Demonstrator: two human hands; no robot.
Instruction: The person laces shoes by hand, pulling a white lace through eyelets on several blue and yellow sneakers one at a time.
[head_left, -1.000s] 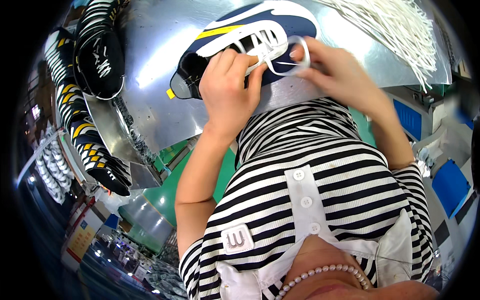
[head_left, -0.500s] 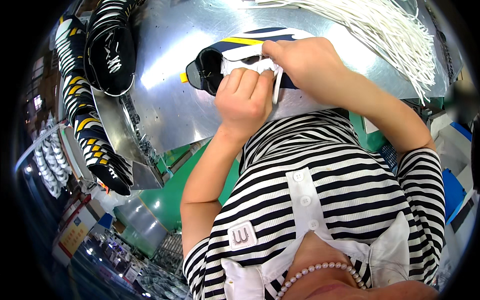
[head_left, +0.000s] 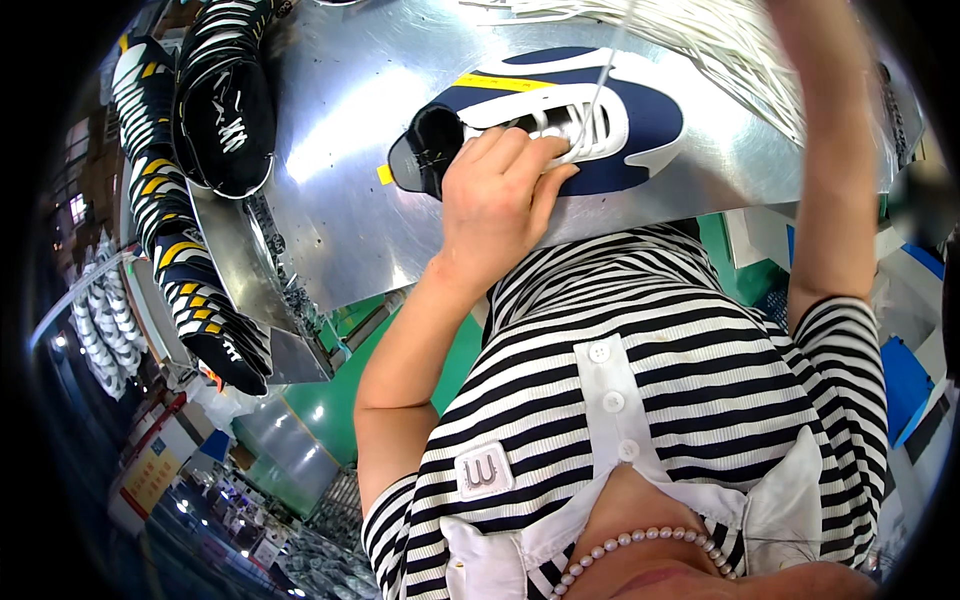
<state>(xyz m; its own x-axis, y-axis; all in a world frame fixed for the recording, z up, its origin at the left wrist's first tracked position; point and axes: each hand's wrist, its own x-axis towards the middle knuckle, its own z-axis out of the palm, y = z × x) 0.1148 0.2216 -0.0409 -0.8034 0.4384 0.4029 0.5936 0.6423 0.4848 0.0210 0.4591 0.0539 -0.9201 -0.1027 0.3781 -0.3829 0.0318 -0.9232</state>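
A navy, white and yellow shoe upper (head_left: 655, 115) lies on the metal table, its toe to the right and its dark heel opening to the left. My left hand (head_left: 497, 190) is closed on the near side of its lacing opening, with the fingertips curled over the edge. A white shoelace (head_left: 603, 85) runs through the front eyelets. One end stretches steeply upward out of the picture. My right forearm reaches up at the right, but the hand is beyond the upper edge, so its fingers are hidden.
A bundle of loose white laces (head_left: 725, 45) lies at the far right of the metal table (head_left: 340, 220). Stacked dark shoe uppers (head_left: 222, 125) stand at the left, beside a long curved row of striped ones (head_left: 180, 250). The table's near edge runs close to my body.
My right hand has left the shoe upper and moved up out of view, and a lace end now stretches upward. The upper has shifted slightly right, with my left hand still on it.
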